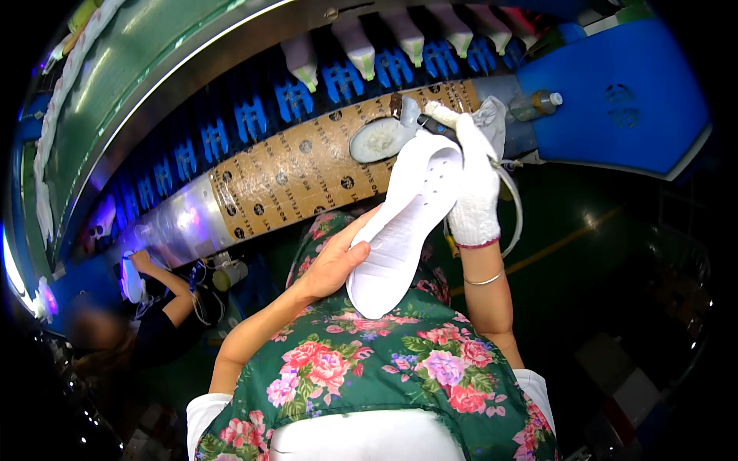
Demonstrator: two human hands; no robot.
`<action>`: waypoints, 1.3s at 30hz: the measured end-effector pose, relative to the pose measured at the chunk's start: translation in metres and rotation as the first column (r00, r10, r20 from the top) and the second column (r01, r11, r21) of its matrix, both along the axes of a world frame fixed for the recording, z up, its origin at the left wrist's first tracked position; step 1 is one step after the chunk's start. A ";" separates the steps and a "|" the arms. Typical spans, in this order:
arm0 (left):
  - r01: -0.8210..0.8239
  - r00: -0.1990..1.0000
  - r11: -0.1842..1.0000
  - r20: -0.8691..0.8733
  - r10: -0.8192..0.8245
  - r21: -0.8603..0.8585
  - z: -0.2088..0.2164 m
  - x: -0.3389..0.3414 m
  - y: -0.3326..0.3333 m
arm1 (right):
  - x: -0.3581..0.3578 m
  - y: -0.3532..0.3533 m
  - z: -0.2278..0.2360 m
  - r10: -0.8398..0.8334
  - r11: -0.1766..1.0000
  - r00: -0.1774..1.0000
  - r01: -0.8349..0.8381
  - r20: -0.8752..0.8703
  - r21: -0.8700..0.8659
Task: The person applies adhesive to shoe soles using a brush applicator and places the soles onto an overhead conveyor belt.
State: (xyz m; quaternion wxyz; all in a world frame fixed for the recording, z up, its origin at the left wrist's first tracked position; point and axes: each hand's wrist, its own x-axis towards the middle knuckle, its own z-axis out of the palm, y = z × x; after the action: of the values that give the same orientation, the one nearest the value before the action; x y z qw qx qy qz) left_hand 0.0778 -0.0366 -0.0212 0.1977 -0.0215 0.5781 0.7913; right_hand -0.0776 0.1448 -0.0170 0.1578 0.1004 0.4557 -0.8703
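My left hand [337, 261], bare, grips a white moulded shoe sole [388, 265] along its left side, thumb over the rim. The sole is tilted, its hollow inside facing up, with grooves at the near end and small holes toward the far end. My right hand [477, 180] wears a white knit glove and is beside the sole's far right side. Its fingers close on the dark handle of what looks like a brush [407, 112], with a grey metal part and a brown tip. Just below that tip lies an oval dish [380, 140] with whitish residue.
Brown printed paper [288, 173] covers the long ledge ahead. Blue clamps [294, 101] and hanging pale shoe-shaped pieces [354, 48] line the machine behind it. A bottle [538, 103] and crumpled cloth [492, 117] are at right. Another person's hand [141, 261] holds a sole at left.
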 end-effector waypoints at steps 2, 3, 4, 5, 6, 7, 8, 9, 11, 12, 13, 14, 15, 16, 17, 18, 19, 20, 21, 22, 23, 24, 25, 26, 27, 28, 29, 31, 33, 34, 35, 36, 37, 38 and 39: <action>-0.018 1.000 1.000 -0.016 0.018 0.026 -0.008 -0.009 0.001 | -0.005 -0.002 -0.023 -0.070 0.995 0.998 0.070 -0.004 0.072; -0.034 0.999 0.997 0.023 0.032 0.073 -0.010 -0.014 0.000 | -0.006 0.000 -0.042 -0.084 0.996 0.996 0.084 0.017 -0.038; -0.043 0.998 0.991 0.061 0.036 0.125 -0.011 -0.019 0.001 | -0.004 0.004 -0.059 -0.100 0.984 0.994 0.104 0.037 -0.143; -0.089 0.995 0.989 0.052 0.084 0.116 -0.010 -0.023 0.004 | 0.000 0.004 -0.067 -0.086 0.961 0.989 0.114 0.120 -0.253; -0.085 0.996 0.990 0.034 0.082 0.109 -0.007 -0.030 0.005 | 0.006 0.001 -0.058 -0.124 0.945 0.964 0.187 0.236 -0.267; -0.100 0.995 0.984 0.043 0.095 0.146 -0.002 -0.039 0.006 | 0.010 -0.001 -0.058 -0.135 0.944 0.968 0.191 0.212 -0.270; -0.112 0.993 0.976 0.050 0.104 0.186 0.003 -0.048 0.007 | 0.015 0.000 -0.061 -0.149 0.942 0.971 0.197 0.186 -0.271; -0.133 0.991 0.978 0.003 0.135 0.163 0.007 -0.060 0.007 | 0.019 0.002 -0.067 -0.142 0.950 0.980 0.175 0.143 -0.258; -0.159 0.980 0.975 -0.091 0.174 0.157 0.019 -0.090 0.012 | 0.026 0.008 -0.098 -0.138 0.948 0.981 0.170 0.134 -0.270; -0.198 0.962 0.967 -0.160 0.223 0.159 0.027 -0.106 0.013 | 0.030 0.010 -0.106 -0.161 0.951 0.979 0.187 0.121 -0.247; -0.223 0.942 0.965 -0.225 0.249 0.135 0.033 -0.128 0.010 | 0.035 0.008 -0.099 -0.192 0.961 0.974 0.211 0.121 -0.177; -0.277 0.913 0.957 -0.290 0.288 0.081 0.046 -0.153 0.011 | 0.040 0.009 -0.089 -0.228 0.965 0.967 0.241 0.117 -0.102; -0.292 0.888 0.945 -0.327 0.325 0.146 0.052 -0.185 0.009 | 0.045 0.011 -0.090 -0.183 0.978 0.974 0.194 0.136 -0.074; -0.346 0.857 0.914 -0.325 0.400 0.211 0.070 -0.217 0.007 | 0.055 0.003 -0.093 -0.156 0.985 0.973 0.167 0.170 -0.048; -0.357 0.839 0.892 -0.326 0.436 0.277 0.082 -0.254 0.004 | 0.060 -0.002 -0.093 -0.214 0.976 0.956 0.218 0.201 0.005; -0.381 0.813 0.858 -0.317 0.488 0.345 0.095 -0.292 -0.004 | 0.063 -0.007 -0.092 -0.199 0.980 0.958 0.198 0.208 0.025; -0.394 0.832 0.864 -0.278 0.480 0.313 0.107 -0.329 -0.013 | 0.067 -0.011 -0.097 -0.196 0.981 0.960 0.192 0.198 0.038; -0.405 0.850 0.871 -0.237 0.471 0.279 0.117 -0.358 -0.020 | 0.070 -0.014 -0.100 -0.194 0.981 0.962 0.187 0.191 0.052; -0.457 0.864 0.832 -0.067 0.500 0.314 0.124 -0.377 -0.025 | 0.072 -0.017 -0.097 -0.193 0.981 0.958 0.185 0.213 0.056; -0.510 0.856 0.792 0.102 0.507 0.335 0.128 -0.389 -0.026 | 0.073 -0.020 -0.093 -0.208 0.978 0.949 0.200 0.237 0.058; -0.444 0.883 0.863 -0.044 0.467 0.243 0.124 -0.391 -0.022 | 0.075 -0.019 -0.098 -0.204 0.979 0.952 0.197 0.226 0.054; -0.383 0.897 0.914 -0.183 0.402 0.132 0.120 -0.383 -0.017 | 0.077 -0.021 -0.102 -0.201 0.980 0.955 0.195 0.220 0.047; -0.403 0.864 0.915 -0.331 0.380 -0.001 0.112 -0.372 -0.011 | 0.078 -0.020 -0.104 -0.208 0.978 0.949 0.202 0.235 0.050; -0.402 0.859 0.902 -0.406 0.313 -0.155 0.109 -0.361 -0.016 | 0.079 -0.020 -0.107 -0.214 0.977 0.945 0.213 0.246 0.033; -0.537 0.754 0.774 -0.603 0.262 -0.334 0.105 -0.349 -0.022 | 0.078 -0.020 -0.112 -0.214 0.977 0.947 0.210 0.240 0.044; -0.675 0.633 0.587 -0.760 0.149 -0.447 0.104 -0.340 -0.029 | 0.077 -0.020 -0.117 -0.212 0.977 0.949 0.205 0.234 0.056; -0.789 0.528 0.419 -0.844 0.090 -0.449 0.110 -0.334 -0.038 | 0.075 -0.020 -0.117 -0.207 0.978 0.950 0.201 0.233 0.053; -0.849 0.505 0.160 -0.862 -0.032 -0.504 0.102 -0.341 -0.069 | 0.070 -0.019 -0.114 -0.150 0.988 0.972 0.142 0.183 0.057; -0.787 0.574 0.200 -0.811 -0.110 -0.584 0.099 -0.338 -0.103 | 0.061 -0.019 -0.109 -0.119 0.992 0.981 0.110 0.155 0.066; -0.770 0.587 0.227 -0.802 -0.114 -0.596 0.096 -0.331 -0.115 | 0.056 -0.018 -0.107 -0.112 0.993 0.981 0.105 0.157 0.055; -0.705 0.642 0.411 -0.766 0.024 -0.578 0.100 -0.318 -0.119 | 0.050 -0.018 -0.109 -0.118 0.993 0.981 0.113 0.156 0.043; -0.637 0.700 0.576 -0.698 0.154 -0.512 0.101 -0.302 -0.125 | 0.043 -0.017 -0.103 -0.121 0.993 0.981 0.119 0.149 0.026; -0.602 0.710 0.717 -0.645 0.281 -0.351 0.097 -0.287 -0.133 | 0.038 -0.016 -0.104 -0.120 0.993 0.981 0.119 0.154 0.018; -0.615 0.563 0.758 -0.794 0.228 -0.219 0.091 -0.271 -0.148 | 0.033 -0.013 -0.105 -0.121 0.993 0.980 0.121 0.156 0.009; -0.633 0.509 0.757 -0.824 0.250 -0.162 0.098 -0.248 -0.154 | 0.027 -0.011 -0.104 -0.136 0.990 0.979 0.141 0.155 -0.021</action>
State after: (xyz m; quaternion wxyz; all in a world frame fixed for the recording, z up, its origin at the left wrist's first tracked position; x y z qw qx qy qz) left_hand -0.1705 -0.1904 0.0764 -0.2903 0.1165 0.7426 0.5923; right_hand -0.0509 0.1336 -0.1207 0.1331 0.1959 0.4202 -0.8760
